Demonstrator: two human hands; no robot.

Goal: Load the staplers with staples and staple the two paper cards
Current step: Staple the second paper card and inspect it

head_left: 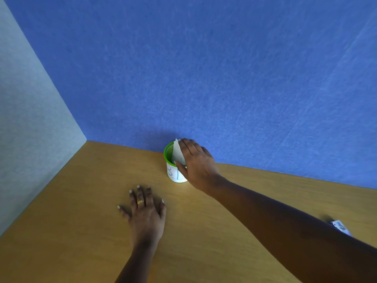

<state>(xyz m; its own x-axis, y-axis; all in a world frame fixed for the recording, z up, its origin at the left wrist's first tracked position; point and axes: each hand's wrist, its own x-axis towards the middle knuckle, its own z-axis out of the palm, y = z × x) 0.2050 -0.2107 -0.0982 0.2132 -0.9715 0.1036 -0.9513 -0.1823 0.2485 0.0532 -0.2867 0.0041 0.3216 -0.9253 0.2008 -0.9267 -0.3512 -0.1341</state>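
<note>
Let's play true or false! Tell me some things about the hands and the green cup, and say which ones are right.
1. The left hand lies flat on the table. True.
2. The right hand holds a stapler. False: it pinches a paper card that sticks out of the green cup.
3. The green cup stands close to the blue wall. True.
4. The ring is on the right hand. False: it is on a finger of the left hand.
5. The green cup has tipped over. False: it stands upright.
</note>
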